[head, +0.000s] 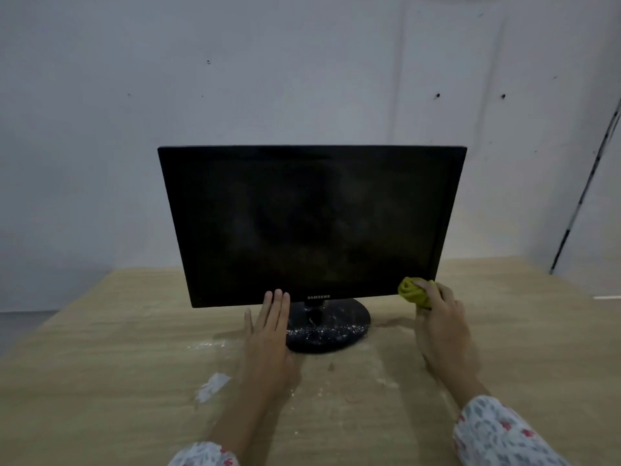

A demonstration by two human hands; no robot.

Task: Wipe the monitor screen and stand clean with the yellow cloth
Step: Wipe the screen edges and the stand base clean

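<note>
Screen-wiping looks barely begun: your right hand (437,307) grips the balled yellow cloth (415,292) at the Samsung monitor (309,223)'s five-o'clock corner, left hand (268,327) flat-fingered against the bezel, so sweep upward next, then the speckled stand (331,331).

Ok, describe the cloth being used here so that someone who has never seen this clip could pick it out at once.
Find the black monitor standing on the wooden table, then go to its lower right corner. There the right hand grips a bunched yellow cloth against the bezel. It is the only bright yellow thing in view; the left hand lies flat and holds nothing.
</note>
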